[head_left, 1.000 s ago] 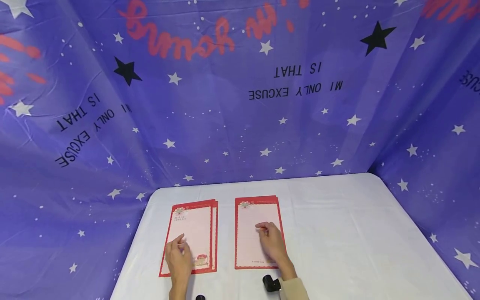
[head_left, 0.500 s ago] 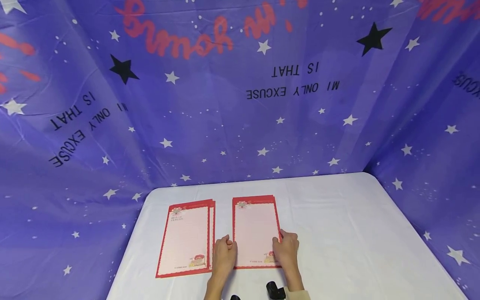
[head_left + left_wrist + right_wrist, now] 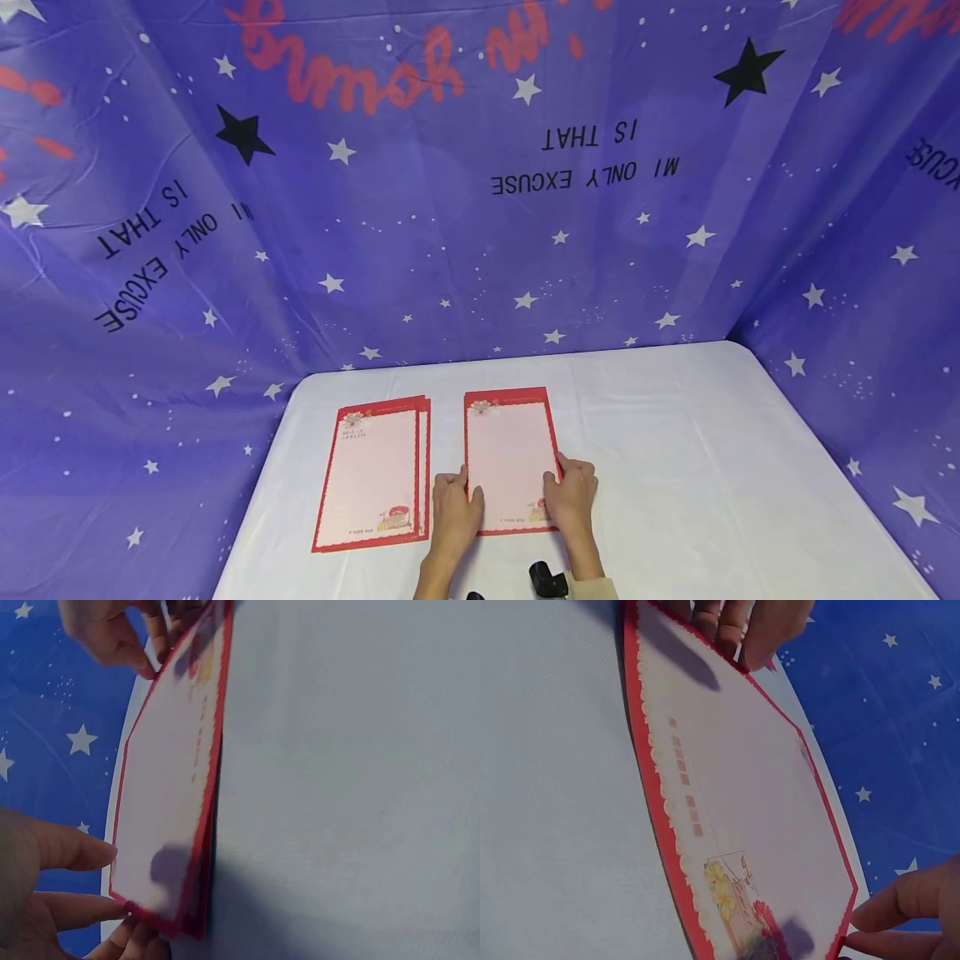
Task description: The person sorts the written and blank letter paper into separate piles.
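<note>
Right pile (image 3: 506,458) is lying towards the near side of the white table (image 3: 675,450), between the person's 2 hands. The left hand (image 3: 456,512) is gripping its left border close to the near corner, thumb at the upper edge and fingers curling to the side. The right hand (image 3: 572,496) is pinching the opposite border at nearly the same level. Neither is letting go. Holding from 2 opposite sides is probably lining up the sheets (image 3: 735,765) and stopping them from fanning, since thin paper is likely to slip when pressed from 1 side only. The hands are sitting nearer the close end, perhaps because that part is easiest to reach, and this is leaving the pale middle and the flower (image 3: 480,407) uncovered. In the left wrist view a 2nd red edge is showing under the top one, so at least 2 sheets are lying together; whether the pile is rising off the table, I cannot tell.

Left pile (image 3: 367,475) is lying beside it, untouched, its sheets sitting slightly out of line. A bare strip of table is separating the 2 piles, probably preventing mixing and giving the left hand room. Beyond the table a purple starry cloth (image 3: 420,208) is hanging, and a black piece (image 3: 546,579) is showing beside the right sleeve (image 3: 592,590).
</note>
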`<action>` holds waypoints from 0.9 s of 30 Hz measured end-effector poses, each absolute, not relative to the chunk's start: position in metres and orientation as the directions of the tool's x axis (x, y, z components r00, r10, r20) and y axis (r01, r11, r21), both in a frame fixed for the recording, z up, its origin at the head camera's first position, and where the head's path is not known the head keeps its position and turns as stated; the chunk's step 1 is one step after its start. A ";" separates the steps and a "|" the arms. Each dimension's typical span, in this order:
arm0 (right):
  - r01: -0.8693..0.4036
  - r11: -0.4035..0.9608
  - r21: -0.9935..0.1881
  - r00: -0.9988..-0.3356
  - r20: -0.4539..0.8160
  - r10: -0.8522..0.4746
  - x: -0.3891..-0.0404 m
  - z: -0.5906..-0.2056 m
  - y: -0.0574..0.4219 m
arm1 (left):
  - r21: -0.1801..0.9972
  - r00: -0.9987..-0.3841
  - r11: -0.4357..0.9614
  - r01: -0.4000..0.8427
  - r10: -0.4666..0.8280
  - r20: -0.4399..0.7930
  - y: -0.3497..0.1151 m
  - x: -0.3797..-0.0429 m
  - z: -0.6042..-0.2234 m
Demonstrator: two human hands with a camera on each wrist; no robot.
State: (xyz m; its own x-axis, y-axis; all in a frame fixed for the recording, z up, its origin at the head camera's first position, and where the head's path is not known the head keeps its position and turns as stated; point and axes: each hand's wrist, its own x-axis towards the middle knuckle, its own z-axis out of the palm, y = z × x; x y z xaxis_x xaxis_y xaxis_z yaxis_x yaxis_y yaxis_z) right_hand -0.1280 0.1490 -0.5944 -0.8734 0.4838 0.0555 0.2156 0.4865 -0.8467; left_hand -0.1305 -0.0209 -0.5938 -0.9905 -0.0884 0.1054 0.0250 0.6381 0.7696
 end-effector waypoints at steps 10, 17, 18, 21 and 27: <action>0.088 0.442 -0.893 -0.869 0.148 0.472 -0.130 -0.592 0.146 | 0.832 -0.972 0.550 0.074 -0.146 0.183 -0.020 -0.134 -0.591; 0.064 0.412 -0.909 -0.855 0.163 0.493 -0.130 -0.592 0.153 | 0.932 -0.985 0.352 0.080 -0.117 0.129 -0.023 -0.139 -0.595; 0.069 0.414 -0.908 -0.849 0.164 0.502 -0.129 -0.592 0.156 | 0.940 -0.986 0.331 0.080 -0.113 0.124 -0.020 -0.139 -0.596; 0.093 0.413 -0.906 -0.833 0.156 0.531 -0.127 -0.592 0.170 | 0.962 -0.990 0.264 0.076 -0.096 0.105 -0.008 -0.138 -0.596; 0.155 0.427 -0.891 -0.791 0.148 0.594 -0.117 -0.586 0.216 | 0.981 -0.998 0.196 -0.006 0.062 -0.019 0.025 -0.132 -0.590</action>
